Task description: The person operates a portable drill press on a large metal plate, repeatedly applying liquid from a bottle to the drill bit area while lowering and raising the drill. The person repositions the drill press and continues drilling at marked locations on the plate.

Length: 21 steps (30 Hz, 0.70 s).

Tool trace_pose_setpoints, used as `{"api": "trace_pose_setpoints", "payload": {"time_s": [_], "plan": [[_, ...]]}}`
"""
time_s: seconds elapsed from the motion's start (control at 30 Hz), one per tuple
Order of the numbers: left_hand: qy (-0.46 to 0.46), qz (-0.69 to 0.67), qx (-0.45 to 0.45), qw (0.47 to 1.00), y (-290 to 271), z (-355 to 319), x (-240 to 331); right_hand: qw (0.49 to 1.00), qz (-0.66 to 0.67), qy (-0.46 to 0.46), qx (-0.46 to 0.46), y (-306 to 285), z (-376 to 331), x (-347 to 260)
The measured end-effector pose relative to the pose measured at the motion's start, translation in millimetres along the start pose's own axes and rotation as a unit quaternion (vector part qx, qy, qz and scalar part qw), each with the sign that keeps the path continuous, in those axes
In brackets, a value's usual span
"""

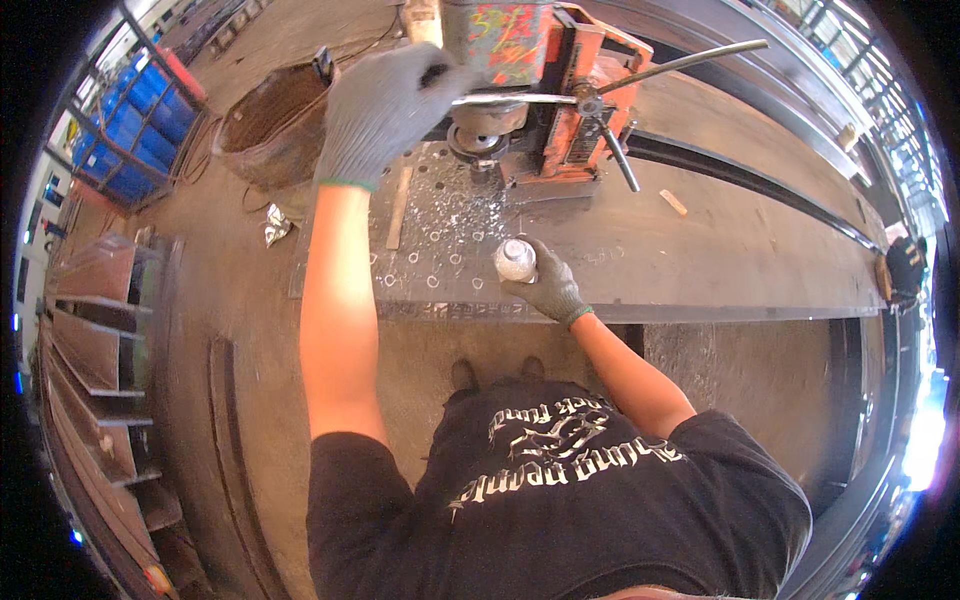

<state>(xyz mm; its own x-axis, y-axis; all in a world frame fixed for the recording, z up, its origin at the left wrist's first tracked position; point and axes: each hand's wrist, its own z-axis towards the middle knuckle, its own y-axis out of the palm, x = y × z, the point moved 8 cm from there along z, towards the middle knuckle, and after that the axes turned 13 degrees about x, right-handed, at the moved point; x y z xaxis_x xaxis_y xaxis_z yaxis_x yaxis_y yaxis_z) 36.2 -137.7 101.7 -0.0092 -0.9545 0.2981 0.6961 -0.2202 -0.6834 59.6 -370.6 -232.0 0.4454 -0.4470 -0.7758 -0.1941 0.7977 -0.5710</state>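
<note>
My left hand, in a grey knit glove, is raised at the drill's left side. Its fingers curl at the end of a metal feed lever, though the fingertips are partly hidden. My right hand, gloved too, is wrapped round a pale plastic bottle, seen from its top, over the steel plate. Ahead stands a drill with an orange-red frame and a paint-smeared motor housing. Below the motor, its round drill head hangs over the plate.
Pale shavings and white ring marks lie around the drill head. A flat strip and a small tan piece rest on the plate. A rusty bin and caged blue cylinders stand left; steel sections lie nearer.
</note>
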Motion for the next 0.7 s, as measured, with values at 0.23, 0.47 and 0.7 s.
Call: {"api": "trace_pose_setpoints", "payload": {"time_s": [0.23,0.47,0.7], "plan": [[-0.042,-0.188,0.249,0.949,-12,-50,-35,0.997,-0.005,0.07,-0.026,-14,9,12],[-0.102,-0.182,0.267,0.941,-10,-94,-42,0.999,-0.028,-0.032,-0.012,-73,30,-21],[-0.291,-0.35,0.061,0.888,135,-208,-60,0.944,0.041,-0.288,0.155,-151,109,-233]]}}
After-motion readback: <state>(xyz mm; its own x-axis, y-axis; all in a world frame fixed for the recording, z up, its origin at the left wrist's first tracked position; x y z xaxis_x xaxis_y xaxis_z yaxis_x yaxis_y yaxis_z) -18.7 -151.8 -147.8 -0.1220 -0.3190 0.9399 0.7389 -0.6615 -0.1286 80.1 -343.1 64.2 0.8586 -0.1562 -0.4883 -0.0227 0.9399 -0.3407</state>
